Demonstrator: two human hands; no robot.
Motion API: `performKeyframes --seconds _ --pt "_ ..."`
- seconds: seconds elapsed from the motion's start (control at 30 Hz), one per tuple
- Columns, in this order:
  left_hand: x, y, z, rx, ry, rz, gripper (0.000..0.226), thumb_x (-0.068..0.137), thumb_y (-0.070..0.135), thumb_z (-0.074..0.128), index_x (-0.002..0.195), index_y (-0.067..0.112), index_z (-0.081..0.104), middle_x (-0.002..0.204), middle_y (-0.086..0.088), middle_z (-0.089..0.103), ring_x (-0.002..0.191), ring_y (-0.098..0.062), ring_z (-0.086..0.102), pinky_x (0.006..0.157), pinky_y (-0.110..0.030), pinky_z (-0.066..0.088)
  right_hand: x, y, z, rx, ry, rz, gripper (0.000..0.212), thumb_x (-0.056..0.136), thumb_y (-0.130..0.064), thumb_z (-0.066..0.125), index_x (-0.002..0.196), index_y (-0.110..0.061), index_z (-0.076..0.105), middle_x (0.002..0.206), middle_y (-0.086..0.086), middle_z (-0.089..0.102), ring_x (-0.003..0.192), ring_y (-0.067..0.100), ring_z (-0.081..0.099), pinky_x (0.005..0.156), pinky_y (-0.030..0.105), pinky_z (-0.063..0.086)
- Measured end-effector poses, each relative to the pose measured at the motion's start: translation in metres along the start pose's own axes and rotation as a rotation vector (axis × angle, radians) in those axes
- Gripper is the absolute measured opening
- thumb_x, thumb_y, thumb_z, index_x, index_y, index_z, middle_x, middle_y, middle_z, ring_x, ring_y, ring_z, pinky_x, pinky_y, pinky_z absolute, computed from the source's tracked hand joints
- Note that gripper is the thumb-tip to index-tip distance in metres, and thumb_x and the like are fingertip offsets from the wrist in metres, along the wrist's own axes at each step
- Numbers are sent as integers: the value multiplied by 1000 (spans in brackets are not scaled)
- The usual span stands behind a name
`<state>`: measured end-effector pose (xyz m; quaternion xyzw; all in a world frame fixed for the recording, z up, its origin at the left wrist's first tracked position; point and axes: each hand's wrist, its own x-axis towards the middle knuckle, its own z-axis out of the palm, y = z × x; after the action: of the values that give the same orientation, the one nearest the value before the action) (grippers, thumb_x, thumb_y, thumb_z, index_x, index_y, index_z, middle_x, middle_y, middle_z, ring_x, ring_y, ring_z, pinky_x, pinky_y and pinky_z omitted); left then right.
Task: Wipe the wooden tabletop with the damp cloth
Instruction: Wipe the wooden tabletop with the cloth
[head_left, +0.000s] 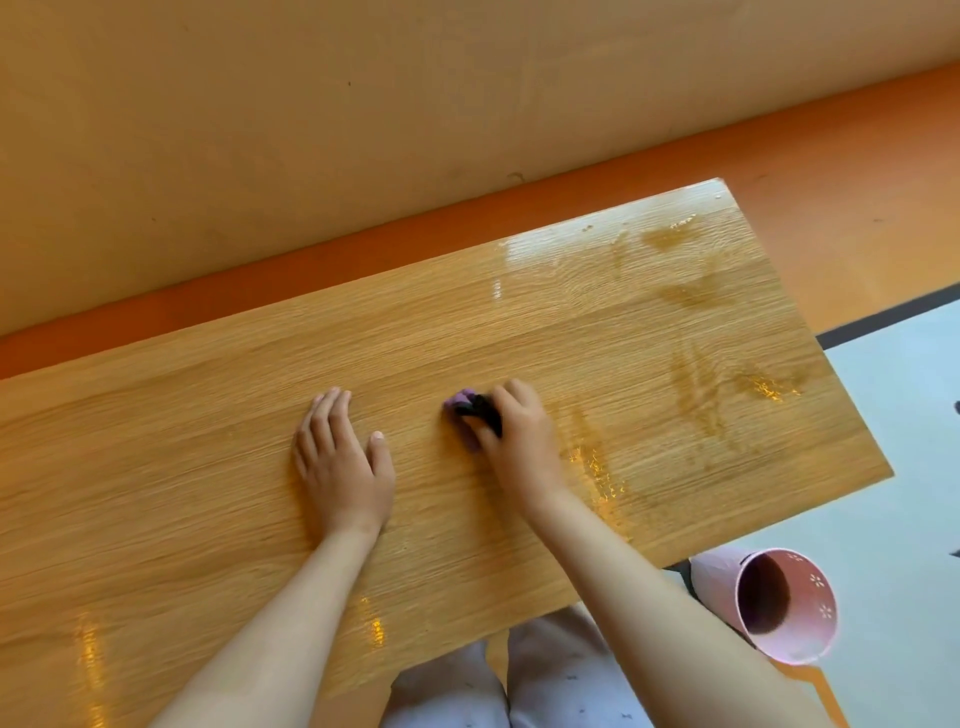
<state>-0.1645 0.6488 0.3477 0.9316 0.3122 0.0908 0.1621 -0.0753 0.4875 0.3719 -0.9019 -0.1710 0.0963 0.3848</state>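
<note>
While the left hand (343, 462) lies flat, fingers spread, on the wooden table (208, 426), the right hand (522, 441) fingers clutch a bunched purple-and-black cloth (467, 408) pressed mid-table; wet streaks (696, 384) shine right.

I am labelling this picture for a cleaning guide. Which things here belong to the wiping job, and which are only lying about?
Part of the job:
- wooden tabletop, with wet streaks at its right end
- damp cloth, purple and dark, bunched under the right hand
- left hand, flat on the wood

Only lying about:
- pink cup, beside the table's near right edge
- orange floor
</note>
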Motion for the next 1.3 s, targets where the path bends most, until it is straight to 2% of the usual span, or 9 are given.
performKeyframes --seconds 0.1,0.23,0.37,0.53,0.7,0.9,1.07,1.17,1.3 --pt "1 -1 1 -6 1 -1 55 83 29 45 135 9 43 143 -8 42 136 -27 30 113 -44 20 8 19 -27 14 55 28 11 76 -11 69 83 -7 62 84 1 50 82 15 46 71 18 30" --pt "0 0 1 -23 4 0 54 84 28 46 134 9 43 143 -8 42 136 -27 30 113 -46 21 17 74 -86 -83 286 216 13 80 -15 69 87 -5 65 85 10 57 83 27 54 72 21 31" --pt "0 -1 2 -27 -2 -3 54 84 28 46 134 9 43 143 -8 41 136 -28 29 112 -46 21 9 90 -101 -86 404 360 17 82 -19 68 88 -3 64 88 13 57 86 32 55 75 27 35" --pt "0 -1 1 -25 -1 -4 54 85 28 46 135 9 42 143 -7 41 137 -27 29 113 -45 21 -12 31 -33 35 266 222 11 76 -12 72 78 -8 62 78 3 51 76 21 51 68 26 35" --pt "-2 0 0 6 -3 7 57 85 39 46 135 11 41 143 -7 40 136 -26 29 112 -44 21 -41 -6 8 80 61 85 24 76 -12 72 70 -16 49 77 -4 42 75 15 43 66 18 29" --pt "-2 0 2 8 -9 10 65 81 50 48 135 12 41 143 -8 40 135 -27 31 111 -46 22 -43 59 -65 13 337 275 13 79 -17 71 76 -10 60 79 2 50 76 22 51 67 19 29" --pt "-2 -1 2 3 -5 24 65 82 48 50 135 11 40 143 -8 40 136 -28 29 111 -46 22 -49 91 -100 -61 479 441 19 81 -21 69 88 -4 64 87 10 56 85 30 55 72 23 31" --pt "-2 0 1 -2 -7 28 65 83 47 52 135 10 39 144 -9 39 136 -28 29 112 -47 21 -57 61 -67 -10 432 379 14 80 -18 70 84 -7 64 82 2 52 79 25 54 68 20 29" --pt "-3 -2 1 6 -11 36 64 85 45 56 136 10 39 145 -10 38 136 -29 29 111 -48 22 -85 4 -4 92 185 176 11 77 -15 72 81 -11 63 80 -6 47 77 13 48 69 15 31"
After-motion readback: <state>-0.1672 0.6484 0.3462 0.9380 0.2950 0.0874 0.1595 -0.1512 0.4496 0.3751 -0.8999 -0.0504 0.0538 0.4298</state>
